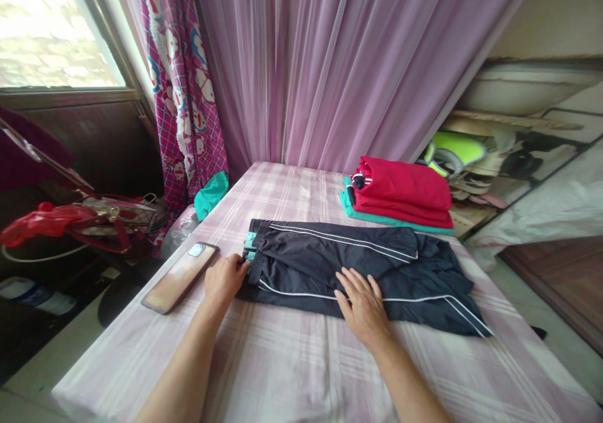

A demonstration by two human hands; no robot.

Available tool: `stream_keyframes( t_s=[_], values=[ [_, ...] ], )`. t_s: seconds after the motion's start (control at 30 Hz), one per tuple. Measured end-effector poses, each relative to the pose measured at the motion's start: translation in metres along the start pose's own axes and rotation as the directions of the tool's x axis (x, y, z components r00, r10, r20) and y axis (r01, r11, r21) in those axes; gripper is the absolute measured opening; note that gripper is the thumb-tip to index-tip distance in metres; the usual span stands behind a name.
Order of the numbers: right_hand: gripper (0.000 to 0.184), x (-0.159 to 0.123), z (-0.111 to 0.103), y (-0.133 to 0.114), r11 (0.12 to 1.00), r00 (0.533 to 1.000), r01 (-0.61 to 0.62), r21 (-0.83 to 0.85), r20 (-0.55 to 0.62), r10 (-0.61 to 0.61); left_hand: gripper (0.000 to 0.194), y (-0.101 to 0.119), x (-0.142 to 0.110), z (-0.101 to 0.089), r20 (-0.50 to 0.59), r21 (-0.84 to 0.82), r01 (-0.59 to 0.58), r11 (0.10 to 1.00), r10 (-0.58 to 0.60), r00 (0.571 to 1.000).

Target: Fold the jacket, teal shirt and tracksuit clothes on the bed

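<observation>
Dark navy track pants (pixel 405 266) with white piping lie folded lengthwise across the table (pixel 292 373), which has a pink checked cloth. My left hand (pixel 225 278) is closed in a pinch on the waistband at the pants' left end. My right hand (pixel 362 303) lies flat with fingers spread on the near edge of the pants, near the middle. A folded red garment (pixel 405 190) sits on a folded teal one (pixel 351 210) at the far right of the table.
A phone (pixel 179 276) lies face up just left of my left hand. A teal cloth (pixel 210 193) hangs at the table's far left corner. Purple curtains (pixel 339 65) hang behind. A bag (pixel 108 219) and clutter are at left, shelves at right.
</observation>
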State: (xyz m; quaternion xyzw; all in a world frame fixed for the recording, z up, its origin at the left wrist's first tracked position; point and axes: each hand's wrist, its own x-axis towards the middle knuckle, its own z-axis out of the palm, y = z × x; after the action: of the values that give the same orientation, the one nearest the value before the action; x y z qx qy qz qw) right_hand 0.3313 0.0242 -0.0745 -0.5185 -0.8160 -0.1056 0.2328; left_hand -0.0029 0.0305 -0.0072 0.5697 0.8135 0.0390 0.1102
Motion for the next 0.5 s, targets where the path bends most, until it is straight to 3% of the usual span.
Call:
stream_keyframes(
  t_s=[0.2, 0.33, 0.4, 0.5],
  values=[
    [0.039, -0.001, 0.002, 0.005, 1.000, 0.999, 0.015, -0.010, 0.037, -0.015, 0.030, 0.002, -0.001, 0.004, -0.089, -0.056, -0.063, 0.996, 0.058, 0.994],
    [0.039, -0.002, 0.005, 0.010, 0.999, 0.998, 0.031, -0.013, 0.051, -0.030, 0.027, -0.001, 0.007, 0.006, -0.067, -0.250, 0.000, 0.968, -0.017, 0.998],
    [0.039, -0.003, 0.007, 0.011, 1.000, 0.998, 0.029, -0.011, 0.052, -0.028, 0.031, -0.007, 0.012, 0.008, -0.030, -0.411, 0.058, 0.910, -0.077, 0.997],
    [0.039, -0.003, 0.007, 0.010, 1.000, 0.999, 0.018, 0.001, 0.051, -0.019, 0.055, -0.015, 0.015, 0.010, 0.049, -0.674, 0.142, 0.725, -0.148, 0.988]
  ],
)
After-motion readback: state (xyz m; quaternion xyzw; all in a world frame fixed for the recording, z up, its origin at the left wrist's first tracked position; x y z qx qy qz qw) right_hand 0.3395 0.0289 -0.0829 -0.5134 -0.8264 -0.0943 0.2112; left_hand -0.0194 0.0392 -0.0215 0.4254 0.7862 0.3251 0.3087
